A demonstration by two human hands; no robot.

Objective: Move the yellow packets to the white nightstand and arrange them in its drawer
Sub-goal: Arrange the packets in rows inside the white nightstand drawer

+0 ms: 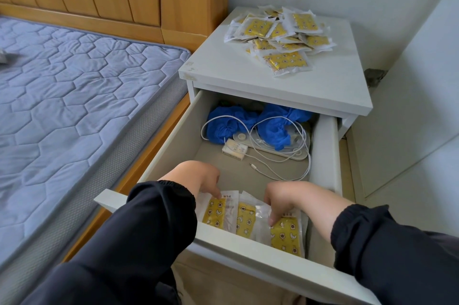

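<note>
Dark sleeves are reaching over the near front of the open drawer, and both hands are working just behind it. The left hand is pinching the top edge of the left packet, while the right hand is curling its fingers onto the right packet, with a middle packet leaning between them. They are being stood in a row against the front, probably to save room and keep clear of the white cable and blue cloth at the far end. Most of the yellow packets are lying in a pile far right on the nightstand top.
</note>
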